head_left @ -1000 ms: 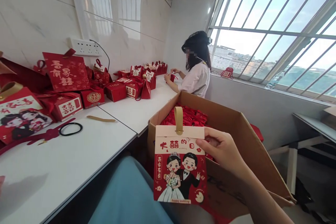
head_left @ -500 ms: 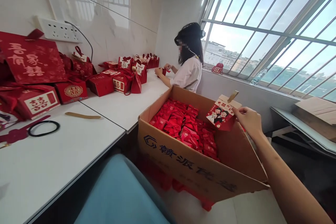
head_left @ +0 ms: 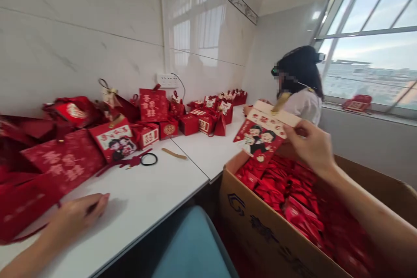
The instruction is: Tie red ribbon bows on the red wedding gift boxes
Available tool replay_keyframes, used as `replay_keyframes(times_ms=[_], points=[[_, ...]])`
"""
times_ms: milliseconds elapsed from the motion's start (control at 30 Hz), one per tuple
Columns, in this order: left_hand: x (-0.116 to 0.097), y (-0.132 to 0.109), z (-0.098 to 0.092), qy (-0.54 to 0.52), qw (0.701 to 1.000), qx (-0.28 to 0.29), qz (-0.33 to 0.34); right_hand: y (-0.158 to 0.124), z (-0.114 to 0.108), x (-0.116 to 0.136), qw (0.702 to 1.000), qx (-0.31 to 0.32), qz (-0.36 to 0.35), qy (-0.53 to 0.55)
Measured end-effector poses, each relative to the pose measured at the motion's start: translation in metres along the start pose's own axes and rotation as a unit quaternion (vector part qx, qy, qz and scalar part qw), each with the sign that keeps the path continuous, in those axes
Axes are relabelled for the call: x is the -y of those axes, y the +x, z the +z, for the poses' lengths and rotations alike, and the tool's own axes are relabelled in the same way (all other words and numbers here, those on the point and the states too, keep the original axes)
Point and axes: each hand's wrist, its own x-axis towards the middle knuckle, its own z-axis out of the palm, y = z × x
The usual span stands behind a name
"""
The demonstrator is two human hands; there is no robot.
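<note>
My right hand (head_left: 311,145) pinches the upper right corner of a red and cream candy box (head_left: 260,134) printed with a cartoon couple. A gold strap sticks up from its top. It is held above the left part of a cardboard box (head_left: 254,226) full of red packets (head_left: 276,182). My left hand (head_left: 80,213) rests on the white table (head_left: 156,195), fingers curled together, with nothing visible in them. Just left of it lies a large red gift box (head_left: 29,204), and another couple-printed box (head_left: 114,139) stands behind.
Red gift boxes line the wall, among them an upright one (head_left: 153,105). A black ring (head_left: 149,159) and a gold strip (head_left: 174,153) lie on the table. A co-worker (head_left: 301,91) sits at the far end near the barred window. A red bag (head_left: 357,103) stands on the sill.
The view has swung left. My right hand has brought the candy box left and nearer, from the carton's far side. My left hand has come into view on the table.
</note>
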Motion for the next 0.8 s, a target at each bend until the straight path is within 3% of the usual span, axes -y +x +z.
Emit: replay_keyframes(times_ms=[67, 133, 267, 433, 533, 600, 667, 767, 800], points=[[0.007, 0.004, -0.004, 0.108, 0.990, 0.073, 0.050, 0.007, 0.048, 0.039, 0.995, 0.041, -0.064, 0.066], [0.010, 0.004, -0.005, 0.182, 0.975, 0.103, 0.077, 0.007, 0.094, 0.074, 0.983, 0.089, -0.100, 0.122], [0.009, 0.002, -0.005, 0.216, 0.967, 0.101, 0.083, -0.008, 0.166, 0.127, 0.973, 0.118, -0.115, 0.159], [0.013, 0.002, -0.007, 0.225, 0.964, 0.102, 0.100, -0.041, 0.228, 0.164, 0.966, 0.166, -0.114, 0.160], [0.016, -0.001, -0.005, 0.226, 0.962, 0.105, 0.115, -0.056, 0.248, 0.172, 0.965, 0.200, -0.098, 0.140], [0.015, -0.003, -0.004, 0.225, 0.960, 0.104, 0.128, -0.061, 0.250, 0.178, 0.965, 0.209, -0.090, 0.129], [0.013, -0.004, -0.004, 0.222, 0.960, 0.097, 0.143, -0.065, 0.244, 0.189, 0.972, 0.168, -0.105, 0.127], [0.011, -0.004, -0.006, 0.216, 0.958, 0.089, 0.167, -0.081, 0.224, 0.224, 0.969, 0.051, -0.179, 0.162], [0.011, -0.004, -0.007, 0.212, 0.957, 0.091, 0.177, -0.090, 0.216, 0.242, 0.957, 0.071, -0.214, 0.185]])
